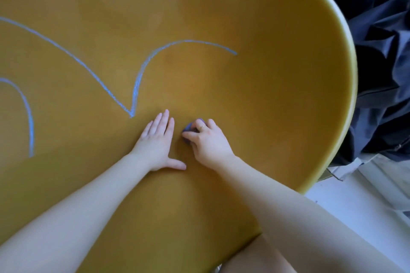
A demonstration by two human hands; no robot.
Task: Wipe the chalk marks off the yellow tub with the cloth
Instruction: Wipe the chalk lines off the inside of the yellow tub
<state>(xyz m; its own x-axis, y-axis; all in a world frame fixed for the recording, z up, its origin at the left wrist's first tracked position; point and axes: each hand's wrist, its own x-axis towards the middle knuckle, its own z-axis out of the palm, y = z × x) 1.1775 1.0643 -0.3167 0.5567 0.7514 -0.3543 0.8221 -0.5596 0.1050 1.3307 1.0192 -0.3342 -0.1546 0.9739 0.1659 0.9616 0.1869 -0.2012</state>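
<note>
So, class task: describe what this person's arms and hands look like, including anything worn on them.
Both forearms are bare, with no sleeves, watch or bracelet in view. The right hand wears a thin band ring on one finger. The left hand shows no ring or glove. No markings show on either arm.

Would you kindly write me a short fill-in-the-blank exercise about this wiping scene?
1. The small bluish-purple cloth is gripped by the ____ hand.
2. The left hand rests ____ on the large yellow plastic tub.
3. The chalk lines drawn on the tub are ____ in colour.
4. The V-shaped mark's tip lies to the ____ of both hands.

Missing words: right; flat; blue; left
</note>
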